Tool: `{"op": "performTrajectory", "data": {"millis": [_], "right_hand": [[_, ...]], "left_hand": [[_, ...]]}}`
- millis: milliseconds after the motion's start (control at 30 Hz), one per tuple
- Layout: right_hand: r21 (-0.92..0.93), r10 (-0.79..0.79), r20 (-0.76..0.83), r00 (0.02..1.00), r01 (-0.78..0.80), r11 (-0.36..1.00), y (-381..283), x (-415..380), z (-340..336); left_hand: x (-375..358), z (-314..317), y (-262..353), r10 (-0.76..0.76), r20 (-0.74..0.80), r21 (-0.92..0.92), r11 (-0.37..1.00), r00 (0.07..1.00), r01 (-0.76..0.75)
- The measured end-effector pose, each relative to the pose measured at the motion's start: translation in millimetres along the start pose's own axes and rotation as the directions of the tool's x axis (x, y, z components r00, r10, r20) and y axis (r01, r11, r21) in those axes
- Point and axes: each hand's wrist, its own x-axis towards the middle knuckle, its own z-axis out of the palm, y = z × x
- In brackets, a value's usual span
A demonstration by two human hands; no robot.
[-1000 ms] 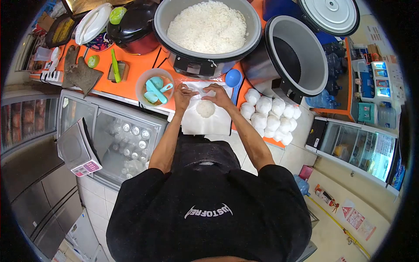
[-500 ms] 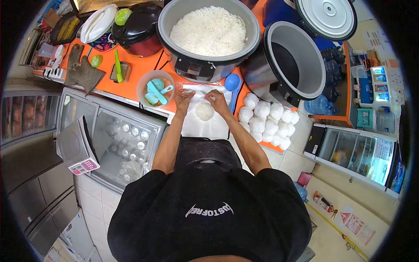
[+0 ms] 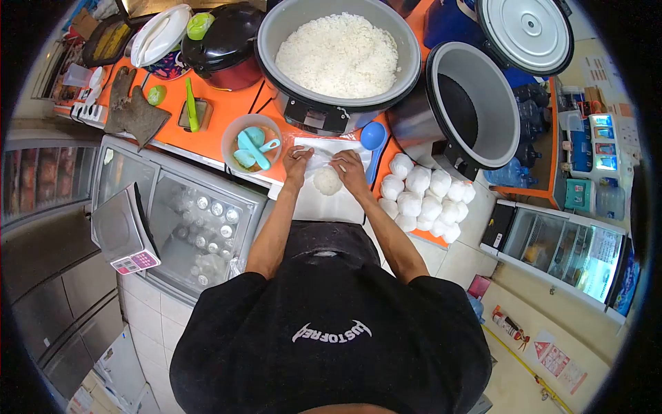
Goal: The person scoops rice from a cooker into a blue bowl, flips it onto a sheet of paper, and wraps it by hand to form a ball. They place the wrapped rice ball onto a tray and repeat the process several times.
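Note:
A round mound of white rice sits on a white sheet of wrapping paper in front of me. On the mound's far left side, my left hand pinches the sheet's far edge. My right hand pinches the same edge on the right, beside the rice. Between the two hands, the edge looks raised off the counter. A blue scoop lies just beyond my right hand. Left of my left hand stands a clear bowl with turquoise scoops in it.
A large cooker pot of rice stands at the back, with a second open cooker to its right. Several white wrapped bundles are piled on the orange counter at right. A green-handled utensil and a mitt lie at left.
Both hands have drawn slightly closer together and gripped the sheet's far edge, which now looks lifted behind the rice. The whole view has shifted a little.

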Motion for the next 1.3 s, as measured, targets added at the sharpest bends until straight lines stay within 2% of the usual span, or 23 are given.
{"op": "performTrajectory", "data": {"millis": [33,100,233,300,333,400,433,467,500,533,633,667,700,767,900,967,1000,1033,1067,1100,1167,1233,1300], "right_hand": [[-0.001,0.006,-0.005,1.000,-0.006,1.000,-4,-1,-2],[-0.061,0.018,-0.010,1.000,-0.018,0.998,-3,-3,-5],[-0.015,0.115,0.045,0.992,-0.115,0.993,4,-9,-2],[0.000,0.076,0.089,0.993,-0.076,0.997,1,-4,-10],[-0.001,0.078,0.090,0.993,-0.078,0.997,4,-3,-10],[0.041,0.035,0.129,0.991,-0.040,0.998,15,-2,-5],[0.041,0.037,0.127,0.991,-0.043,0.998,19,0,-4],[0.166,0.089,0.218,0.972,-0.127,0.978,23,2,-3],[0.281,0.127,0.314,0.941,-0.220,0.934,27,4,-2],[0.391,0.222,0.441,0.870,-0.409,0.824,31,9,-3],[0.107,0.011,0.446,0.895,-0.065,0.992,50,15,-21],[-0.075,0.077,0.635,0.769,-0.038,0.996,66,14,-28],[-0.317,0.228,0.755,0.615,0.037,0.948,74,16,-29],[-0.241,0.129,0.744,0.655,0.084,0.967,64,6,-39],[-0.149,-0.095,0.558,0.825,0.211,0.966,47,-60,-39],[-0.163,-0.156,0.388,0.909,0.234,0.958,44,-80,-38],[-0.160,-0.124,0.401,0.908,0.202,0.966,54,-93,-29],[-0.153,-0.124,0.401,0.908,0.200,0.968,51,-95,-31],[-0.143,-0.086,0.329,0.940,0.139,0.980,47,-95,-34],[-0.132,-0.046,0.253,0.966,0.081,0.988,45,-93,-36],[-0.188,0.008,0.219,0.976,0.034,0.982,54,-93,-28],[-0.064,0.386,0.038,0.922,-0.384,0.921,57,-89,-23],[-0.133,0.469,0.051,0.882,-0.460,0.878,67,-84,-20]], "left_hand": [[1,-2,-5,-0.003,0.005,0.005,1.000,1.000,0.003],[4,2,-10,0.221,0.018,0.195,0.956,0.975,-0.221],[-10,16,4,0.353,-0.016,0.363,0.874,0.936,-0.323],[-19,27,17,0.586,-0.049,0.532,0.701,0.809,-0.476],[-28,34,33,0.584,-0.048,0.531,0.702,0.810,-0.475],[-45,42,63,0.705,0.482,0.711,0.031,0.519,-0.702],[-47,39,62,0.704,0.485,0.709,0.030,0.519,-0.704],[-48,35,60,0.434,0.554,0.674,0.267,0.710,-0.689],[-49,30,57,0.107,0.613,0.657,0.481,0.783,-0.580],[-46,23,48,0.022,0.543,0.657,0.612,0.839,-0.441],[-22,-11,41,0.026,0.676,0.589,0.581,0.736,-0.562],[-20,-17,41,0.150,0.682,0.562,0.518,0.715,-0.645],[-16,-26,34,0.170,0.601,0.542,0.632,0.781,-0.554],[-12,-36,32,0.197,0.448,0.495,0.757,0.872,-0.426],[-27,-38,38,0.209,0.317,0.616,0.696,0.925,-0.368],[-52,-15,42,0.514,0.443,0.764,0.212,0.735,-0.609],[-78,7,54,0.435,0.576,0.707,0.159,0.692,-0.689],[-89,17,39,0.265,0.724,0.682,-0.134,0.637,-0.719],[-98,23,24,0.066,0.775,0.621,-0.265,0.629,-0.737],[-108,20,6,-0.083,0.760,0.595,-0.310,0.645,-0.741],[-124,4,-12,-0.133,0.702,0.613,-0.386,0.700,-0.689],[-130,-2,-9,-0.134,0.713,0.594,-0.407,0.688,-0.694],[-135,-9,-7,-0.144,0.721,0.574,-0.423,0.677,-0.701]]}}
